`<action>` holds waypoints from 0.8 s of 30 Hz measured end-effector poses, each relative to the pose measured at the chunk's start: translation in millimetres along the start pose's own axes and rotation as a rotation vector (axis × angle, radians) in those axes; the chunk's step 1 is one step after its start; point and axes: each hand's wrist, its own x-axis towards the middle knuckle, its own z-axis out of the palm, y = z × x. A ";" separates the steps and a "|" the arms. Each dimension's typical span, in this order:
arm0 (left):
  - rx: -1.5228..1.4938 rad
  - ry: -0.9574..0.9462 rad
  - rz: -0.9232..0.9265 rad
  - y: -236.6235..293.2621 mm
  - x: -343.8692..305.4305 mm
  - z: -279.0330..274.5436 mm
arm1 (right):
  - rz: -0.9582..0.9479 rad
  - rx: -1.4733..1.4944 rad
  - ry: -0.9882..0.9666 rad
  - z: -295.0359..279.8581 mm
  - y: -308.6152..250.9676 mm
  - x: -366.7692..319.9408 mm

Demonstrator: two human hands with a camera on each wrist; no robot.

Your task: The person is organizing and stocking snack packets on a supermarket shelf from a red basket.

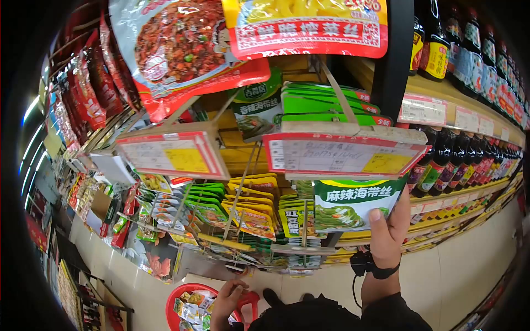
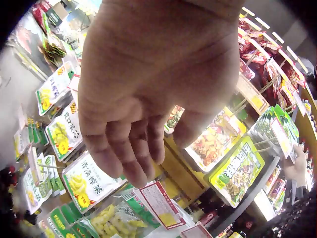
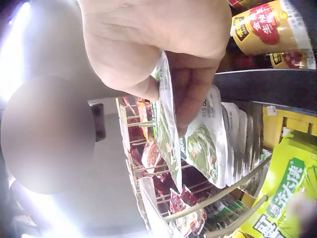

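My right hand (image 1: 385, 234) pinches a green and white seaweed packet (image 1: 343, 212) between thumb and fingers, below a price label in the head view. In the right wrist view the hand (image 3: 163, 59) grips the packet (image 3: 167, 126) by its edge, in front of a row of similar packets (image 3: 204, 144) on a hook. My left hand (image 1: 229, 298) is low beside the red basket (image 1: 172, 309) in the head view, holding nothing. In the left wrist view the left hand (image 2: 148, 94) hangs with loosely bent fingers, near white pickle packets (image 2: 91, 181).
Hooks with hanging packets and price labels (image 1: 348, 154) fill the rack. Large packets (image 1: 306, 27) hang close at the top. Sauce bottles (image 1: 436, 49) line shelves at the right. Several packets lie in the basket on the tiled floor (image 1: 430, 276).
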 end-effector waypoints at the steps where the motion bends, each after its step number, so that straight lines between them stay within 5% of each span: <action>1: 0.016 -0.024 0.004 -0.9 2.6 0.5 | 0.017 0.012 0.013 -0.2 1.0 -1.5; 8: 0.078 -0.045 0.031 1.1 7.4 7.3 | 0.172 -0.029 -0.006 -7.2 10.0 0.0; 24: 0.023 0.042 0.037 54.0 -21.5 16.8 | 0.121 0.066 -0.052 -3.4 26.9 2.7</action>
